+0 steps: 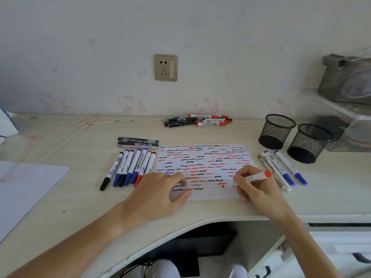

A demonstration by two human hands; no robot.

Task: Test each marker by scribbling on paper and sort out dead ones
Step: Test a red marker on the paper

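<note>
Our right hand (254, 187) pinches a red-capped white marker (248, 179), tip on the scribble-covered white paper (202, 159); left hand (160, 191) presses the sheet, fingers loosely bent. Barrel label unreadable.

Print on the markers (130, 167) is too blurred to read.
</note>
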